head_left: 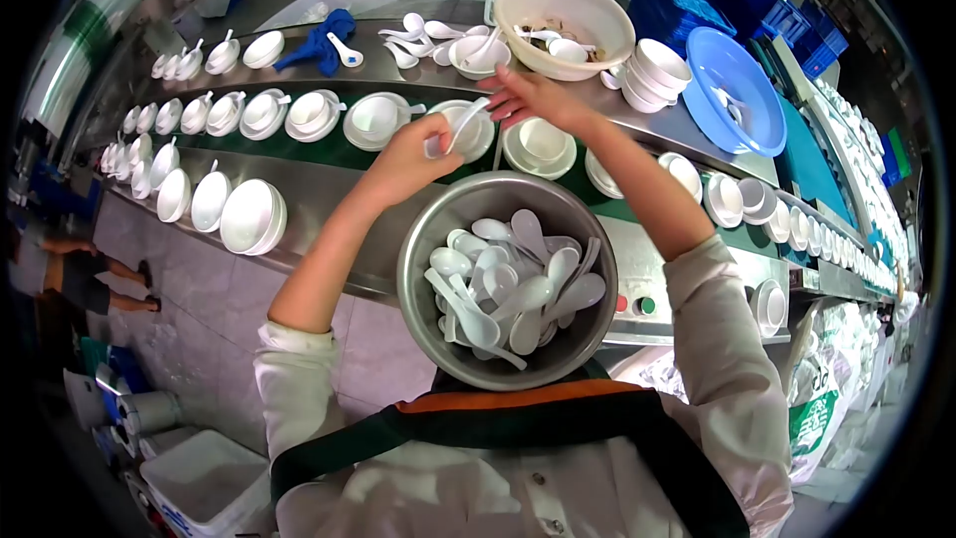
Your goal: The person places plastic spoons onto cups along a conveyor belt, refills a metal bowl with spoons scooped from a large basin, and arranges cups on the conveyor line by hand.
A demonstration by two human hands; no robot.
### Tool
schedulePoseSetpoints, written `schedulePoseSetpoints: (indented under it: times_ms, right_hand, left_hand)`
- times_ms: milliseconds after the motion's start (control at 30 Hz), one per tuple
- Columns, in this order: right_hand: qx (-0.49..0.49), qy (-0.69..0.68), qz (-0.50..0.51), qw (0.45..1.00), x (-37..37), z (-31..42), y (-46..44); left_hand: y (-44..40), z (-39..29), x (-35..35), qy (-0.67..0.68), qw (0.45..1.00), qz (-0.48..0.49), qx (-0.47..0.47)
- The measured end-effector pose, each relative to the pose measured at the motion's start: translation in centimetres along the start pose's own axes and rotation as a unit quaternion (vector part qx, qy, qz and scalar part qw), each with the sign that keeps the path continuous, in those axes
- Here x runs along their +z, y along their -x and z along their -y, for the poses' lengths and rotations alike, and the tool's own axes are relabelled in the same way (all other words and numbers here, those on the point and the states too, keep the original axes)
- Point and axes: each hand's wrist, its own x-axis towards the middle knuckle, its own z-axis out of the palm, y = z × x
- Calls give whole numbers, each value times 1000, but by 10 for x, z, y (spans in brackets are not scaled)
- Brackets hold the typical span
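1. Left hand (418, 151): fingers closed in a pinch; a white spoon (468, 123) is gripped and slanted toward the right hand, an angle by which its far end is apparently left free.
2. Right hand (526, 100): nothing seen to be held; fingers loosely spread and part curled, just beside the spoon's far end. Whether contact is made cannot be told.
3. Plate (481, 147), with a bowl upon it: directly beneath the held spoon, on the green belt (339, 154).
4. Steel bowl (422, 239): below both hands, against the wearer's front; loose spoons (528, 294) are heaped inside, presumably so placed for easy reach by either hand.
5. Bowl-and-plate sets (376, 120): ranged in a row left of the left hand, spoons laid in several; even spacing is probably meant to make each set easily reached.
6. Stacked bowls (254, 217): left of and nearer than the left hand, on the steel counter (344, 201); nested, seemingly to save room.
7. Beige basin (510, 15): just beyond the right hand; spoons contained.
8. Blue basin (712, 60): right of the right hand; white pieces contained.
9. Printed bag (812, 418): well right of and nearer than the right hand; green panel and dark lettering noted, wording not legible. No brand can be read.
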Motion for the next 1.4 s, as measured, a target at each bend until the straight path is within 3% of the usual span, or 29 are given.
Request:
schedulePoseSetpoints:
  times_ms: [67,133,200,267,300,367,400,467,533,633,667,700,733,767,867,900,933,1000,1033,1167,1333,1400]
  right_hand:
    - [-1,-45,141,989,-4,25,24]
    - [-50,-8,106,993,-18,14,23]
    - [-98,29,73,992,-32,3,20]
    - [-189,205,-172,945,-42,-7,16]
    - [-200,248,-222,921,-41,-13,16]
    - [-208,325,-215,897,-39,-44,3]
    - [-214,403,-206,865,-40,-63,-5]
    - [-170,432,-166,870,-36,-106,-24]
    - [-277,466,-191,818,-47,-98,-16]
    - [-223,488,-242,809,-68,-66,39]
    - [-73,512,-234,823,-75,-48,75]
    - [-85,520,-256,811,-99,-58,102]
    - [31,646,-205,735,-127,-60,126]
    - [96,605,-307,729,-153,-69,153]
    - [263,611,-385,640,-214,-87,224]
    - [267,613,-369,645,-236,-107,239]
    - [307,595,-361,649,-248,-115,245]
    - [334,536,-374,679,-267,-144,247]
    - [284,501,-363,732,-272,-153,244]
    - [174,461,-373,786,-254,-148,241]
    - [108,468,-357,801,-244,-170,221]
    - [125,543,-320,767,-240,-170,207]
  left_hand:
    - [-10,-13,11,25,999,26,-29]
    - [-22,-23,22,-7,999,35,-10]
    - [-25,-24,34,-115,976,-122,136]
    - [-20,-34,36,-188,959,-175,119]
    - [-15,-36,36,-190,959,-171,121]
    - [-2,-41,37,-58,993,87,46]
    - [2,-47,40,-125,974,170,83]
    - [13,-44,60,-129,962,209,121]
    - [10,-42,71,-130,950,255,122]
    - [9,-42,77,-156,936,273,157]
    - [15,-45,77,-160,936,279,141]
    - [21,-44,77,-149,935,289,141]
    - [23,-42,76,-166,928,310,122]
    - [23,-43,78,-183,920,329,105]
    - [15,-54,82,-161,937,280,133]
    - [8,-61,85,-157,939,232,198]
    - [4,-61,91,-159,938,230,203]
    - [-2,-55,106,-196,913,291,208]
    - [-3,-53,108,-244,886,352,176]
    - [-5,-49,103,-241,888,352,169]
    - [-13,-62,77,-266,885,370,99]
    - [-27,-72,66,-239,881,407,18]
